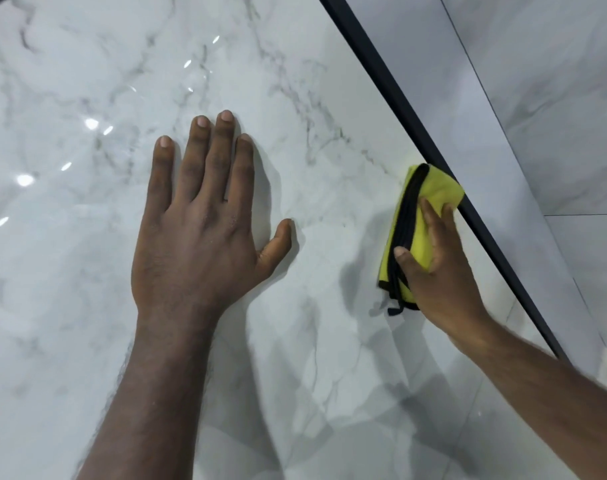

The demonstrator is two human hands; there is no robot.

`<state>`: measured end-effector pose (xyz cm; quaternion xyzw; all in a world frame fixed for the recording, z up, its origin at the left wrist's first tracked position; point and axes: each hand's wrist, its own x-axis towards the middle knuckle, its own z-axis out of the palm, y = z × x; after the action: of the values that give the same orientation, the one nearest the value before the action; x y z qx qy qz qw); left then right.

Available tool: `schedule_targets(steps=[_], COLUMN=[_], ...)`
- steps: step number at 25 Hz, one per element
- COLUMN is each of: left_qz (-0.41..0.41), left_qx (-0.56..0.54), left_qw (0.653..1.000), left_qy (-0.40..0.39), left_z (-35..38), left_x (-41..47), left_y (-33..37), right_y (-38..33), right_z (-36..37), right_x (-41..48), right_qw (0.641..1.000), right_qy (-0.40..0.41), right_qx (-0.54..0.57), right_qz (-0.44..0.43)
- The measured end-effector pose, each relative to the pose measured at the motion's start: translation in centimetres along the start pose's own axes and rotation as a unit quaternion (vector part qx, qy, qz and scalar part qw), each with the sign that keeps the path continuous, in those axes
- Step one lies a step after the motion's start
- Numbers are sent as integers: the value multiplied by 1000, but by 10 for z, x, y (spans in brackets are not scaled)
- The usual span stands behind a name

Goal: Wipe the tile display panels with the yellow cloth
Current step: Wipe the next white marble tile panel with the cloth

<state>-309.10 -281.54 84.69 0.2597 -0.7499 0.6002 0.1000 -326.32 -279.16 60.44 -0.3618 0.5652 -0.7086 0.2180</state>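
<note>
Seemingly soft and light, the folded yellow cloth (420, 237) is gripped mid-fold by the right hand (437, 271) while the left hand (198, 230) presses flat and empty on the glossy panel (295, 64).

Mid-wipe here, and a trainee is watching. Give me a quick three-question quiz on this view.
1. True or false: the left hand lies flat, fingers spread, on the marble panel.
2. Which hand holds the yellow cloth? A) left B) right C) both
3. Fill in: the cloth's upper corner reaches the panel's ____ frame strip.
Key: 1 true; 2 B, the right hand; 3 black.
</note>
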Motion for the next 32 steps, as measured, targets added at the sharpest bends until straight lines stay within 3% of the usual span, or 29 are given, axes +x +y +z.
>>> schedule_targets(steps=[3, 5, 8, 10, 13, 15, 19, 22, 24, 26, 29, 30, 32], left_qz=[0, -2, -2, -7, -3, 0, 0, 1, 6, 11, -18, -27, -27], left_qx=[-4, -4, -5, -4, -7, -12, -6, -7, -29, -62, -78, -77, -69], left_qw=[1000, 1000, 1000, 1000, 1000, 1000, 1000, 1000, 999, 997, 995, 995, 996], left_qy=[0, -2, -1, 1, 0, -1, -2, 10, 21, 46, 62, 61, 56], left_z=[0, 0, -1, -1, -1, 0, 0, 1, 1, -1, -10, -12, -18], left_x=[0, 0, 1, -1, 1, 1, -1, 1, 0, -2, -15, -22, -38], left_y=[0, 0, 1, 1, 1, -1, 1, 0, -4, -10, -23, -28, -38], right_y=[-14, -12, 8, 7, -5, -2, 15, -11, -32, -36, -37, -44, -73], right_z=[-1, -5, 2, 16, 22, 14, 14, 24, 23, 18, 31, 45, 69], right_x=[0, 6, 1, -14, -20, -7, -11, -22, -8, 9, -21, -44, -74], right_qw=[994, 990, 999, 999, 996, 992, 1000, 995, 988, 995, 997, 998, 992], right_qy=[-77, -78, 33, 46, -26, -38, 12, -55, -59, -4, 50, 40, 9], right_qx=[-6, -28, -18, 10, -24, -14, 24, -6, -21, -18, -10, -34, -64], right_qz=[-82, -116, -27, 27, -87, -116, 9, -87, -143, -103, 52, 26, -105])
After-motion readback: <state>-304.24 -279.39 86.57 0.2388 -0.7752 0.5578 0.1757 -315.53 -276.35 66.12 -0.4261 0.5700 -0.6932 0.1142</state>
